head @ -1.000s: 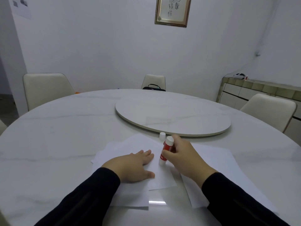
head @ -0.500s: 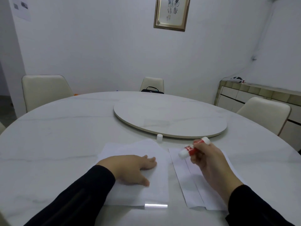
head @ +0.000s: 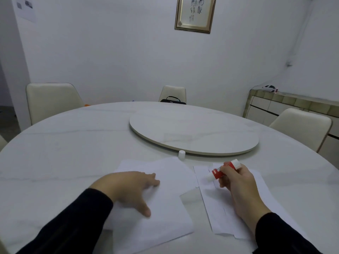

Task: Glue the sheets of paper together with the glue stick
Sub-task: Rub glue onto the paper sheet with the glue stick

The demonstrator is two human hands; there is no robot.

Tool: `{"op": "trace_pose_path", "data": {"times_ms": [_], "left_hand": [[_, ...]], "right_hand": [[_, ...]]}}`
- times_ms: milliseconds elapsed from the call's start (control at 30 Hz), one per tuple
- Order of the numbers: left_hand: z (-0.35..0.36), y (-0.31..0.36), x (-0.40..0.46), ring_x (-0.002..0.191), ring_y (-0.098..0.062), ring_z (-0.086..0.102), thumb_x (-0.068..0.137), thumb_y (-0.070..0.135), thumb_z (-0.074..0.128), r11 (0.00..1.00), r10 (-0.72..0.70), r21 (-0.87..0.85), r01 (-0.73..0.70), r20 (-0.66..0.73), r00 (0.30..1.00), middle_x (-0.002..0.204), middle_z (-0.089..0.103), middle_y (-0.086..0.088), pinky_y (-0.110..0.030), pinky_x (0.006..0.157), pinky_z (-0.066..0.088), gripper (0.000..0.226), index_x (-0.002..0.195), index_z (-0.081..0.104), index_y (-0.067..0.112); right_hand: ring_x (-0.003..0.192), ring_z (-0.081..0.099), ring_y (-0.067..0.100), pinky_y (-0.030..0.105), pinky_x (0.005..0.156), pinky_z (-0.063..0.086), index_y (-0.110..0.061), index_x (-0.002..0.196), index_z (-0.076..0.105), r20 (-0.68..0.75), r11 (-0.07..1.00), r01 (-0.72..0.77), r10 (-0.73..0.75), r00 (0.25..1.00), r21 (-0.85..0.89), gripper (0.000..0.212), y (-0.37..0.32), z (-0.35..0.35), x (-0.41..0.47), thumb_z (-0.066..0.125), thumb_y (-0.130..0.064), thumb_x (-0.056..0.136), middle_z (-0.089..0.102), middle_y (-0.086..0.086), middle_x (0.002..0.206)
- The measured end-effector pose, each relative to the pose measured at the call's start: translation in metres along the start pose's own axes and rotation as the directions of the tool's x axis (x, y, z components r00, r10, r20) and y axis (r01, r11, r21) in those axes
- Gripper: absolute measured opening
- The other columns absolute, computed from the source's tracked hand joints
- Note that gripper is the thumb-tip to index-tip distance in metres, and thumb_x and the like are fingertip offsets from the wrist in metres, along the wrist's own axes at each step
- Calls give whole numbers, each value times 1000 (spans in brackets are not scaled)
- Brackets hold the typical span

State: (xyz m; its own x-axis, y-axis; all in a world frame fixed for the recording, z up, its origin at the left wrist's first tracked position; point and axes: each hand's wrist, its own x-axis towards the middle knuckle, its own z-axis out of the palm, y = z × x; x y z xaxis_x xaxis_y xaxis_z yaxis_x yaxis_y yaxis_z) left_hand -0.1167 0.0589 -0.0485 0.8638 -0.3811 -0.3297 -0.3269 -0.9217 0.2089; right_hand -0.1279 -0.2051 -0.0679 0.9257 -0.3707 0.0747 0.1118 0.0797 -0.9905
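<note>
Paper covers the near part of the white tabletop (head: 55, 153) in two loose piles. The left hand (head: 128, 189) lies flat and open, palm down, on the left pile of sheets (head: 165, 213), fingers spread and pointing away from the person, thumb stretched toward the near edge. The right hand (head: 236, 182) is closed around a red and white glue stick (head: 221, 170), held tilted with its uncapped white end pointing down and toward the left hand, just over the far corner of the right pile of sheets (head: 216, 213). Whether the tip touches the paper cannot be told. The right pile lies under and around the right hand, apart from the left pile, with a strip of bare tabletop between them. Beyond both hands, between them and just past the far edge of the left pile, a small white cap (head: 181, 154) stands upright beside the rim of a round turntable (head: 192, 132). Both forearms wear dark sleeves (head: 73, 226).
</note>
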Motion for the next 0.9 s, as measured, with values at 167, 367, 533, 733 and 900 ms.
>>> {"op": "trace_pose_path", "data": {"times_ms": [167, 367, 533, 733, 900], "left_hand": [[-1, -1, 14, 144, -3, 17, 80, 54, 63, 986, 12, -160, -42, -185, 983, 156, 13, 24, -27, 118, 13, 78, 146, 26, 38], [15, -2, 21, 146, -4, 6, 81, 61, 55, 993, 2, -119, -19, -142, 990, 158, 2, 19, -29, 118, 9, 85, 150, 12, 35], [13, -1, 18, 146, -4, 5, 81, 59, 58, 989, 7, -147, -26, -123, 992, 159, 0, 18, -26, 116, 7, 90, 151, 5, 34], [11, 2, 18, 146, -3, 3, 80, 58, 59, 989, -7, -145, -10, -112, 994, 159, 0, 17, -27, 117, 8, 92, 151, 5, 33], [11, 1, 18, 146, -2, 2, 79, 59, 60, 991, -14, -133, 2, -94, 995, 159, 1, 17, -31, 119, 9, 93, 151, 7, 32]], "right_hand": [[54, 53, 18, 25, 48, 46, -5, 91, 57, 154, 974, 196, -178, 972, -110, 11, -25, 39, -4, 62, 1, 83, 62, 10, 73], [68, 62, 24, 33, 63, 53, -10, 89, 54, 389, 854, 331, -168, 906, -401, 9, -5, 99, 8, 59, -11, 82, 67, 6, 79], [82, 64, 27, 43, 78, 55, -15, 88, 52, 419, 797, 367, -159, 894, -481, 8, 11, 112, 17, 57, -18, 81, 67, 6, 87], [84, 61, 25, 31, 68, 47, -21, 88, 46, 481, 702, 416, -117, 869, -579, 11, 14, 111, 21, 55, -25, 82, 61, 11, 98], [85, 63, 27, 36, 72, 51, -17, 92, 50, 538, 661, 452, -86, 838, -599, 14, 0, 101, 8, 54, -24, 81, 61, 8, 98]]}}
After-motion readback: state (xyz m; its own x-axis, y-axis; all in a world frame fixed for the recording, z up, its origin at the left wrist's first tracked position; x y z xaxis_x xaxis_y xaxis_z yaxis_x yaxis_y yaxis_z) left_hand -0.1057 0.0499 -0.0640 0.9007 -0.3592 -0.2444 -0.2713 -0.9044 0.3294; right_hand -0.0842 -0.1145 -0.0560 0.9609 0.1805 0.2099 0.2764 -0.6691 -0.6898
